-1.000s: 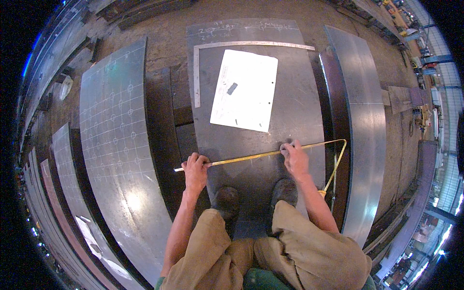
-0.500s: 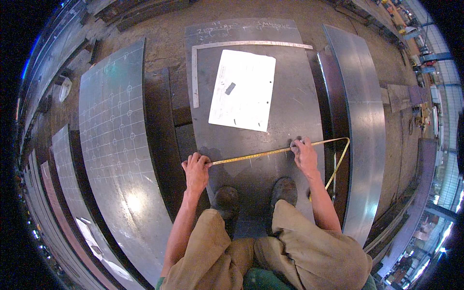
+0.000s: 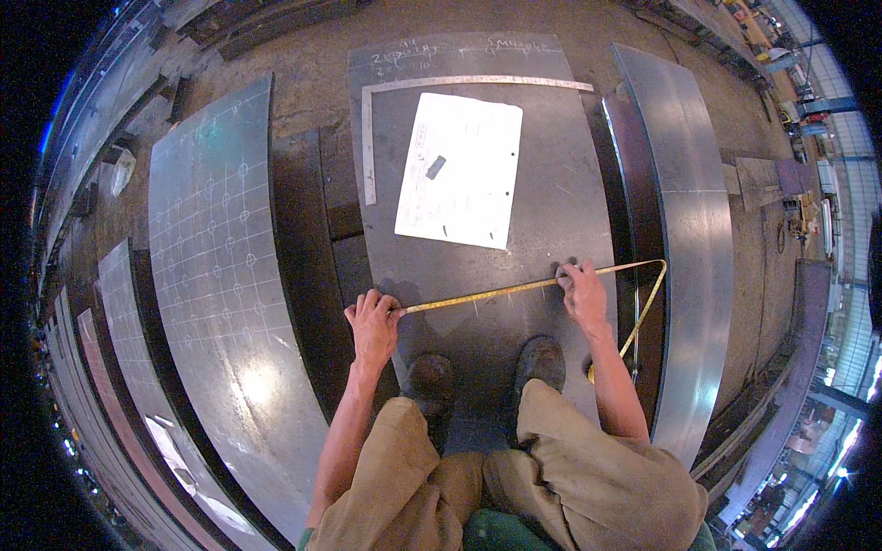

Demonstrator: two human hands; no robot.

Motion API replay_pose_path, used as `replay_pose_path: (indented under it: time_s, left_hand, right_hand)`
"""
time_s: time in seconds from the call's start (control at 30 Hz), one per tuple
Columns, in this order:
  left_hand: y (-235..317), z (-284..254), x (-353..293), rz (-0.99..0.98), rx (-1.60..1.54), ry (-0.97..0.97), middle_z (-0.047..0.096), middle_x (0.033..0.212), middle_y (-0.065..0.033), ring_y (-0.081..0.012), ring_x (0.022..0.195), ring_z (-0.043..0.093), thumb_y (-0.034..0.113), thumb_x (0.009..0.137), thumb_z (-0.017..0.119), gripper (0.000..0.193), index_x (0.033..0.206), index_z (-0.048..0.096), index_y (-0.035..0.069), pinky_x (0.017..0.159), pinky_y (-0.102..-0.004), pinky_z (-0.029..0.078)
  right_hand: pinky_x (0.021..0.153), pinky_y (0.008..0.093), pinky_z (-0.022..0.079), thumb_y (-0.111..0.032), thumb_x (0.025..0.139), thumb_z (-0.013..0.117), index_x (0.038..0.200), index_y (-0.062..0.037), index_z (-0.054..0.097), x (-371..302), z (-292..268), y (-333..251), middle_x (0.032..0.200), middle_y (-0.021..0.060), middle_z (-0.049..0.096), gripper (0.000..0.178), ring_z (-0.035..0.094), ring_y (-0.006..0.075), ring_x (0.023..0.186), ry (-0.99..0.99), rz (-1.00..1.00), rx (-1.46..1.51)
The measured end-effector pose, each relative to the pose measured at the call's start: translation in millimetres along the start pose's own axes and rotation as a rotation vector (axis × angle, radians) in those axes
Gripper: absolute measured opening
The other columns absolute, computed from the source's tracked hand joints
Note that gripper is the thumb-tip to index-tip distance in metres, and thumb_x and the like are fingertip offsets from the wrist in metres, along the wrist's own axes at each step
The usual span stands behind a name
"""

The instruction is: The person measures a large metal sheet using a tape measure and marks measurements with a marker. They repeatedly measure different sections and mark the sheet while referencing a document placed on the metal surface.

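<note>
A yellow tape measure [image 3: 480,296] is stretched across the dark steel plate [image 3: 560,193] in front of my boots. At the plate's left edge my left hand [image 3: 373,321] pinches the tape's end. My right hand [image 3: 581,292] has its fingers closed on the blade near the plate's right edge. Beyond it the blade runs on to the right, folds sharply and comes back toward its case, mostly hidden behind my right forearm. Whether the right fingers also hold a small marker, I cannot make out.
White papers [image 3: 459,202] lie on the plate with a small dark block [image 3: 436,167] on top. A metal square [image 3: 369,147] frames them at the far left. To the left stands a plate with a chalked grid [image 3: 216,220]; another bare plate [image 3: 694,211] is at right. Dark gaps separate them.
My right hand has shifted very slightly to the right along the tape. My left hand stays at the plate's left edge.
</note>
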State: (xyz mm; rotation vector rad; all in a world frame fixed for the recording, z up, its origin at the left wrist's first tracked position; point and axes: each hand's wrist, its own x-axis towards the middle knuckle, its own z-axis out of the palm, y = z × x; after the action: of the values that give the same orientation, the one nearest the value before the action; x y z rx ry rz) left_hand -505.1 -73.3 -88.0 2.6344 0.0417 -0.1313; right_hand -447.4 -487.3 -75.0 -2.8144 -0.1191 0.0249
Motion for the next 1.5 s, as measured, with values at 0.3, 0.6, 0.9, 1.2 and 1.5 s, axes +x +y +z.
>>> replay_pose_path:
  time_s: [0.3, 0.6, 0.9, 1.2, 1.5]
  left_hand:
    - [2.3, 3.5, 0.4, -0.016, 0.004, 0.011, 0.058, 0.099, -0.004, -0.0279, 0.102, 0.055, 0.025, 0.088, 0.073, 0.014, 0.096, 0.07, 0.014, 0.09, -0.0476, 0.036]
    - [1.5, 4.0, 0.2, -0.03, 0.017, 0.013, 0.059, 0.1, -0.0034, -0.0277, 0.103, 0.055, 0.029, 0.086, 0.075, 0.018, 0.096, 0.071, 0.014, 0.091, -0.0475, 0.036]
    - [-0.8, 7.3, -0.1, -0.022, 0.009, 0.039, 0.059, 0.098, -0.0031, -0.0277, 0.101, 0.055, 0.031, 0.086, 0.075, 0.019, 0.095, 0.071, 0.015, 0.09, -0.0476, 0.036]
    - [-1.1, 10.6, 0.1, -0.001, 0.029, 0.063, 0.057, 0.096, -0.003, -0.0275, 0.1, 0.055, 0.03, 0.085, 0.075, 0.017, 0.093, 0.069, 0.016, 0.087, -0.0481, 0.037]
    - [-0.7, 9.4, -1.4, -0.003, -0.014, 0.076, 0.057, 0.096, -0.0028, -0.0273, 0.1, 0.055, 0.03, 0.085, 0.075, 0.016, 0.092, 0.069, 0.016, 0.088, -0.0475, 0.037]
  right_hand:
    - [0.079, 0.0463, 0.059, -0.002, 0.074, 0.072, 0.123, -0.0168, 0.065, -2.2, 4.3, 13.3, 0.125, 0.0165, 0.058, 0.052, 0.066, 0.0399, 0.101, -0.096, 0.015, -0.016]
    - [0.078, 0.0483, 0.058, -0.001, 0.075, 0.07, 0.122, -0.0154, 0.066, 0.2, -0.4, 8.5, 0.123, 0.0175, 0.058, 0.049, 0.066, 0.0411, 0.099, -0.161, 0.069, -0.044]
    - [0.079, 0.0485, 0.058, 0.0, 0.075, 0.069, 0.122, -0.0141, 0.066, 1.2, -0.5, 7.8, 0.123, 0.0183, 0.058, 0.049, 0.066, 0.0414, 0.1, -0.168, 0.093, -0.041]
    - [0.067, 0.0475, 0.051, -0.006, 0.089, 0.07, 0.111, -0.0123, 0.068, -2.3, 8.5, 14.8, 0.109, 0.0155, 0.06, 0.023, 0.065, 0.0392, 0.084, -0.02, 0.04, 0.037]
    - [0.072, 0.0491, 0.056, -0.009, 0.085, 0.068, 0.113, -0.0158, 0.069, 0.1, 0.2, 3.7, 0.115, 0.0153, 0.059, 0.029, 0.067, 0.0398, 0.091, -0.09, 0.086, -0.055]
